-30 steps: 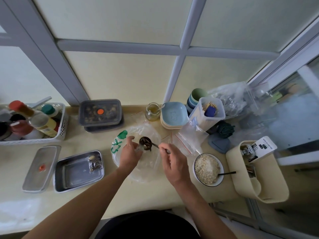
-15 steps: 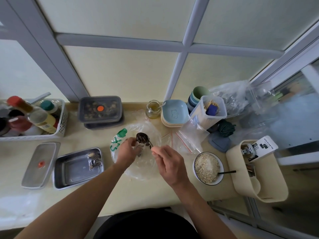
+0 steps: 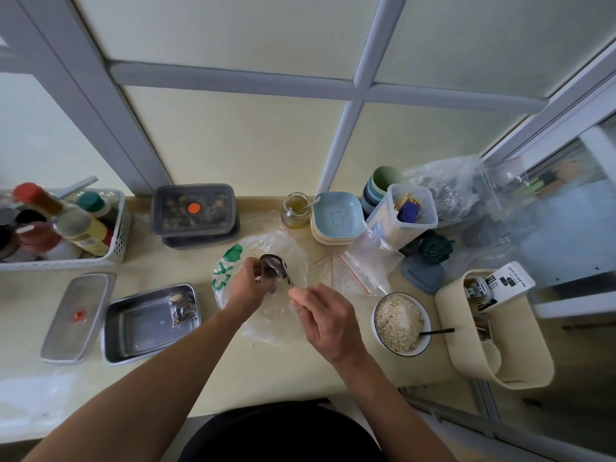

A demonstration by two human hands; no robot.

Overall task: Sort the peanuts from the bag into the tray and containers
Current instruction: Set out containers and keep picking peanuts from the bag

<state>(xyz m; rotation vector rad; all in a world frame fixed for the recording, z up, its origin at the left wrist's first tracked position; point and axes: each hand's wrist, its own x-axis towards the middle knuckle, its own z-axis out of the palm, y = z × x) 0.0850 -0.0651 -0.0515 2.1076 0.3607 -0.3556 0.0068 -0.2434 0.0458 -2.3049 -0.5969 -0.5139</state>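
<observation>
- Key relation: the spoon (image 3: 272,264) is found with its long axis running from the bowl, far and to the left, to the handle, near and to the right. The bowl lies just beside the fingers of the left hand (image 3: 248,290); the handle end is taken by the right hand (image 3: 321,316).
- Load: a dark heap is seen in the spoon bowl. It is judged to be peanuts, though single pieces cannot be made out.
- Bag: the clear plastic bag (image 3: 266,323) with green print is spread flat on the counter (image 3: 300,371) beneath both hands, and the spoon bowl is held over it.
- Destination: the steel tray (image 3: 146,328) lies well to the left of the spoon, beyond the left hand. A few peanuts (image 3: 181,306) are already noted in its far right corner. The left hand is the nearer to it, but the load is carried by the right.
- Right hand: the handle is pinched between thumb and fingertips, with the wrist bent and the palm turned down.
- Left hand: the fingers are curled on the bag's film by the spoon bowl and are judged to be holding it; the exact pinch is hidden.
- Judgement: for a transfer to the tray, the spoon would have to be carried leftward over the left hand and kept level.
</observation>
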